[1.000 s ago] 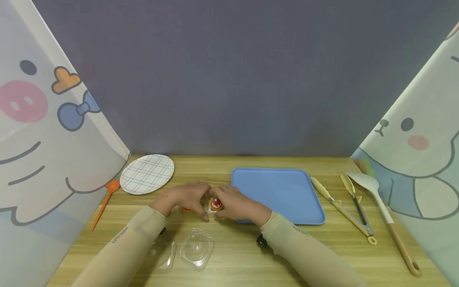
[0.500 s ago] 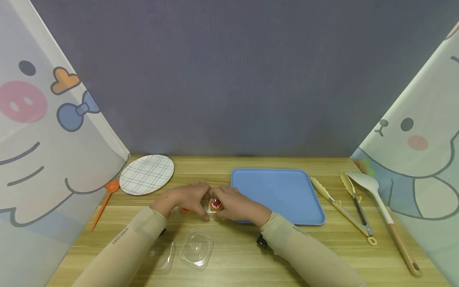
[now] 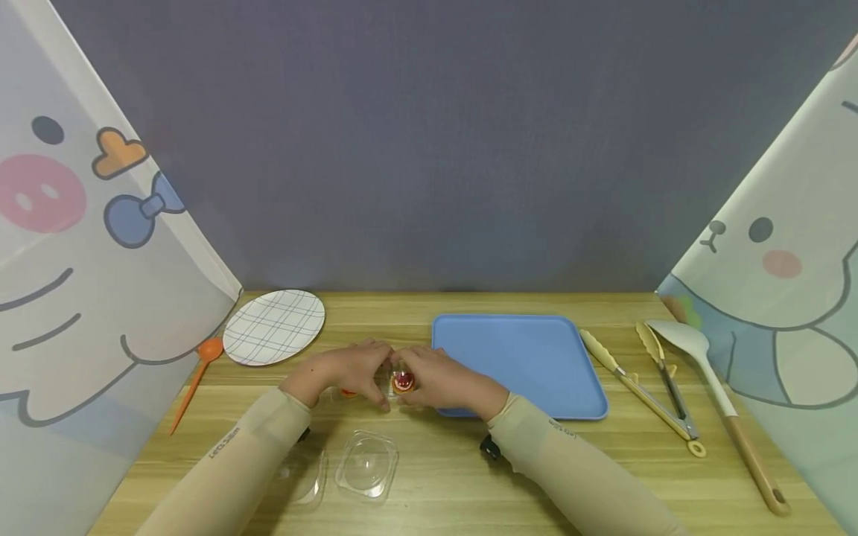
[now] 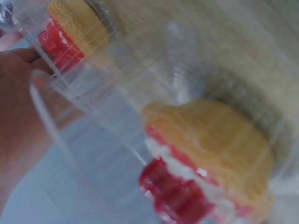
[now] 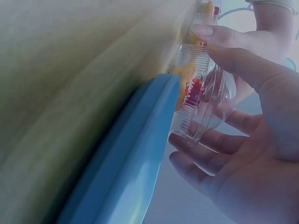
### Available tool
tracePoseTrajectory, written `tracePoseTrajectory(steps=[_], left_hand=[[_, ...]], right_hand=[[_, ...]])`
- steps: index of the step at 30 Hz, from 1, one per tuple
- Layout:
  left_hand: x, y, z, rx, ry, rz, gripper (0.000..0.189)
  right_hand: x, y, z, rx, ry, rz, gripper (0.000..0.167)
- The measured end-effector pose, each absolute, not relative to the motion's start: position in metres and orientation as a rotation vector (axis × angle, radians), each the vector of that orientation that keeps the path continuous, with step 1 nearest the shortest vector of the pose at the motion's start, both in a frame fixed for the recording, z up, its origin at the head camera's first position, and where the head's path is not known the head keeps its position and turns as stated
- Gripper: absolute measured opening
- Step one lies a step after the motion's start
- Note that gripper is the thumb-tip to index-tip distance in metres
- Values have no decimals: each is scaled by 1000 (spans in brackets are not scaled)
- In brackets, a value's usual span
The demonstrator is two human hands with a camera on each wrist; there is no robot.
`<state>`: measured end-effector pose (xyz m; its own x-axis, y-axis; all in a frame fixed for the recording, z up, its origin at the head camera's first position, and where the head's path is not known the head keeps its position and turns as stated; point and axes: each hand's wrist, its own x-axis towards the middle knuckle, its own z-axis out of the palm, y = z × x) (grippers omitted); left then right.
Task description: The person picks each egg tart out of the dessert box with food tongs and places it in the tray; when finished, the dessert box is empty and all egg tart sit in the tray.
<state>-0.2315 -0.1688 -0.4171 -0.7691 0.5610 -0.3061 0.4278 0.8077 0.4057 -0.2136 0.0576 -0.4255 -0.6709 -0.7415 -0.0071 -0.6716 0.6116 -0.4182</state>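
In the head view my left hand (image 3: 358, 372) and right hand (image 3: 442, 381) meet around a small clear plastic tart box (image 3: 387, 382). A berry-topped tart (image 3: 403, 382) sits inside it. The right wrist view shows my right thumb and fingers curved round the box's sides, with its domed lid (image 5: 226, 100) facing my palm. My left thumb (image 5: 203, 30) is at the box's far end. Under my left palm stands a second tart (image 4: 196, 158) in clear plastic, seen large in the left wrist view and mostly covered from above.
Two clear plastic lids or shells, one here (image 3: 367, 464) and one by the left sleeve (image 3: 304, 476), lie in front. A blue tray (image 3: 516, 365) is close to my right hand. Around are a checked plate (image 3: 275, 327), orange spoon (image 3: 197, 380), tongs (image 3: 646, 402) and white turner (image 3: 710, 380).
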Motion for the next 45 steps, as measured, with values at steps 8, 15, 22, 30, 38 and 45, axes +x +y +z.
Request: tracePoseTrajectory(steps=[8,15,22,30,38,45], left_hand=[[-231,-170,-417,724,2570,422,72],[-231,-170,-417,696,2558,422,73],[-231,-170,-417,676,2549,449,76],[-230,-169,-416,677,2542,450,79],[-232,-170,-417,691,2542,462,78],[-231,-170,-416,660,2539,480,78]], right_hand=[[-213,61,-418,-1137,2614,-639,64],[-211,66,-408,-1116,2605,-684,59],[-206,70,-400,-1149,2617,-713,60],[-194,80,-384,-1153,2522,-807,69],[-182,90,-376,-1091,2233,-1008,67],[-176,95,-386,-942,2075,-1085,47]])
